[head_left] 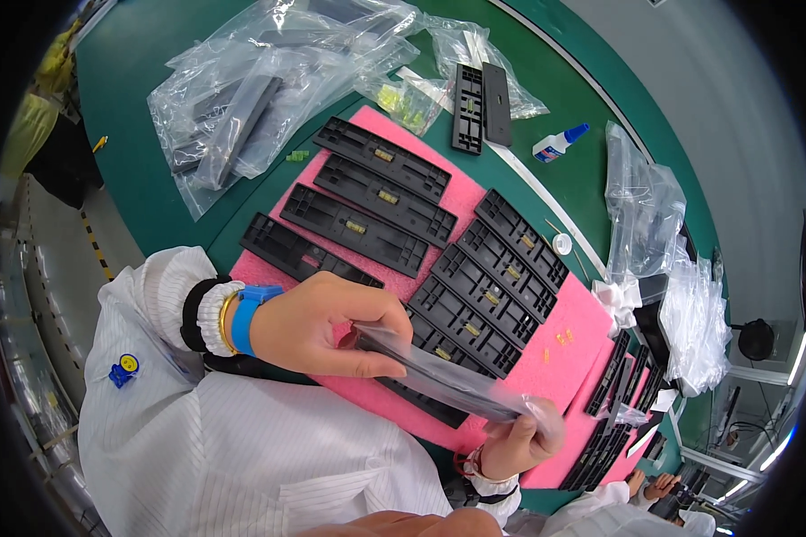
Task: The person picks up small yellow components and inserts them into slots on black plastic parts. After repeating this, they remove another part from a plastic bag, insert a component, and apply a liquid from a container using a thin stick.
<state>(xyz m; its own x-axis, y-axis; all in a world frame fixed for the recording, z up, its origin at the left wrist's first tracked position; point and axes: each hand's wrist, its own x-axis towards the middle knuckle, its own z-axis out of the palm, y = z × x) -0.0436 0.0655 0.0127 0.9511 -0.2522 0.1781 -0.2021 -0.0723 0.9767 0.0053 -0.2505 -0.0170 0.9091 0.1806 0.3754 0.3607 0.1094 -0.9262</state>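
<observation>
A long black plastic part in a clear plastic sleeve (452, 378) is stretched between my two hands above a pink foam mat (560, 371). My left hand (318, 327), with a blue wrist strap, pinches its upper left end between thumb and fingers. At the lower right end, my right hand (524, 438) is closed on the sleeve. Black level bodies lie below and beyond in two slanted groups, a left group (394, 243) and a right group (510, 300). Most carry small yellowish vials. My left hand and the sleeve partly cover the nearest ones.
Clear bags (242, 116) with black parts sit at the far left. Beyond the mat are two black parts (497, 106), a blue-capped glue bottle (560, 143) and a small white cup (561, 243). More bags (690, 313) lie right. Another person's hands (658, 486) show lower right, near more black parts (591, 456).
</observation>
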